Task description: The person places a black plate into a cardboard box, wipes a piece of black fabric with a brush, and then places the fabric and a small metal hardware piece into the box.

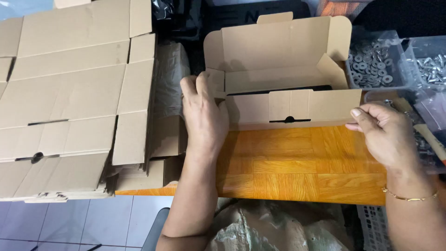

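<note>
Left hand (203, 113): fingers curled over the left end flap of the open cardboard box (283, 74), gripping it. Right hand (382, 132): thumb and fingers pinch the box's right front corner. Box sits at upper centre of the frame on the wooden worktop (297, 162), lid up. Stack of flat cardboard blanks (69, 97) at left. Tray of washers (374, 65) and tray of bolts (429, 67) at upper right.

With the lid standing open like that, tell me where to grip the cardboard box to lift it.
Probably grip the cardboard box by its two short ends, one hand from each side. It is long and shallow, and the left hand and right hand are at those ends.
</note>
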